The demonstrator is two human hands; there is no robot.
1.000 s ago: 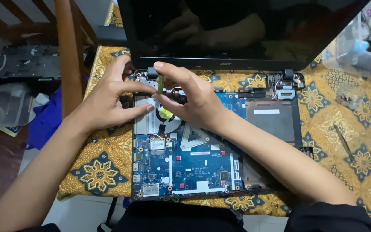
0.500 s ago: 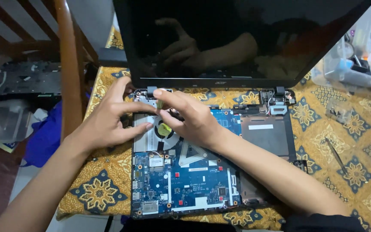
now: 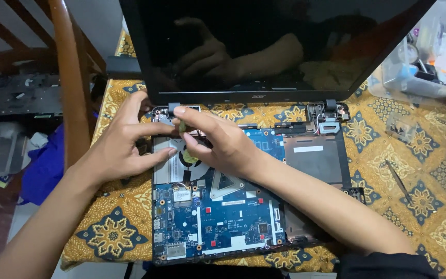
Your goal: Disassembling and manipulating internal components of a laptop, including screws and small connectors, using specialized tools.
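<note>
We see a table covered with a yellow patterned cloth (image 3: 429, 206) with dark blue flower medallions. At the left stands a brown wooden chair (image 3: 70, 88), and behind it, lower, lies a dark keyboard part (image 3: 21, 95) with a blue cloth (image 3: 45, 165) near it. At the far right edge stands a clear plastic box (image 3: 419, 67) with small tools inside, and thin tweezers (image 3: 398, 181) lie on the cloth.

On the cloth lies an opened laptop (image 3: 243, 206): the blue circuit board (image 3: 223, 222) is bare, and the black screen (image 3: 264, 46) stands up behind it and mirrors our hands. On the dark tray at the right of the board is a small white rectangular label (image 3: 308, 149); more small white labels sit on the board near its front edge.

Our left hand (image 3: 117, 147) rests at the upper left corner of the laptop, with spread fingers, thumb on the silver metal plate (image 3: 169, 168); it grasps nothing that we can see. Our right hand (image 3: 223, 144) lies over the fan (image 3: 192, 155), the fingers stretched toward the left hinge (image 3: 174, 107). Whether they pinch something, we cannot tell.

Compared with half a second before, both hands stay at the same corner, and the view sits a little lower on the screen.
</note>
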